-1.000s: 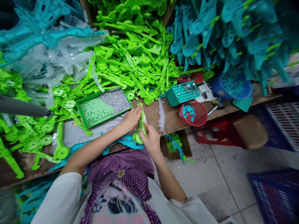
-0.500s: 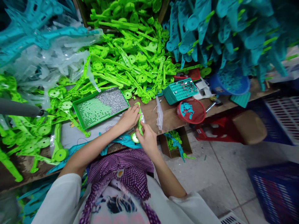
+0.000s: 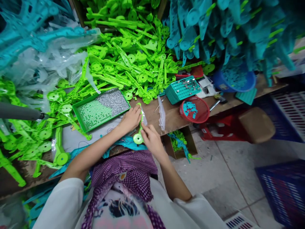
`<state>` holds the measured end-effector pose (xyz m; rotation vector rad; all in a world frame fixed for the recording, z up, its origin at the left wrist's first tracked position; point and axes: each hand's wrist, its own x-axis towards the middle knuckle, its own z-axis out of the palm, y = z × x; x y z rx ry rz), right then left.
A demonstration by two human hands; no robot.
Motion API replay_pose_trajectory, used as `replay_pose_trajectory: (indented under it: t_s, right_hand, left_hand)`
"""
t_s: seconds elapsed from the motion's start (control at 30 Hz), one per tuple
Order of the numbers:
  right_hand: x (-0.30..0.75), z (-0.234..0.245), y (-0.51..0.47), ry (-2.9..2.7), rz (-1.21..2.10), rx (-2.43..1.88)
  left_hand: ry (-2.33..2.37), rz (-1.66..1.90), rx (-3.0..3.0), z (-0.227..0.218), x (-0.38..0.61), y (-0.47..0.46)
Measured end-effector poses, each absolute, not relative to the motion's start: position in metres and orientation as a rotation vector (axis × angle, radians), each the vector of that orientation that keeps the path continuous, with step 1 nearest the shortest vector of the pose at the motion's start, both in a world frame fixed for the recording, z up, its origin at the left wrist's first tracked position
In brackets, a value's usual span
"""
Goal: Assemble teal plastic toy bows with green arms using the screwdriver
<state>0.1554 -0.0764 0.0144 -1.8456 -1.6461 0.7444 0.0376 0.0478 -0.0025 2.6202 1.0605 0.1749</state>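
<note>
My left hand [image 3: 131, 119] is closed over the upper end of a long bright-green plastic part [image 3: 138, 138], which has a flat round disc at its near end. My right hand [image 3: 151, 136] pinches the same part along its right side, just above the disc, with thumb and forefinger. Under the part lies a teal plastic piece [image 3: 130, 143] at the bench's front edge. Close beyond my left hand is a green tray [image 3: 91, 111] with a grid of holes; small silvery metal pieces are heaped at its right end.
Green plastic parts [image 3: 128, 58] are piled across the back, beside hanging teal parts [image 3: 202, 28]. To the right stand a teal tray [image 3: 177, 90], a red basket [image 3: 200, 116] and a blue tub [image 3: 250, 79]. A translucent strip [image 3: 162, 114] lies on the bench [image 3: 173, 122].
My right hand has shifted slightly right and down along the green part, uncovering more of its round disc. My left hand stays on the upper end. The view has shifted slightly.
</note>
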Motion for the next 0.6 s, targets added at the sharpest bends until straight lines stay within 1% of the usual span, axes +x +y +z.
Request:
replay_pose_trajectory:
  t_s: [0.17, 0.23, 0.37, 0.5, 0.6]
  right_hand:
    - [0.173, 0.008, -0.072, -1.408, 0.634, -1.9]
    - [0.18, 0.001, -0.065, -1.385, 0.729, -1.892]
    - [0.191, -0.011, -0.05, -1.306, 1.07, -1.83]
    - [0.196, -0.015, -0.042, -1.274, 1.17, -1.817]
    - [0.197, -0.016, -0.04, -1.292, 1.208, -1.787]
  left_hand:
    - [1.075, 0.164, 2.583, 0.001, 0.038, 0.047]
    - [1.076, 0.178, 2.551, 0.003, 0.037, 0.047]
    - [1.016, 0.152, 2.476, 0.008, 0.032, 0.052]
    - [0.874, 0.068, 2.428, 0.011, 0.025, 0.059]
    - [0.872, 0.059, 2.388, 0.01, 0.025, 0.061]
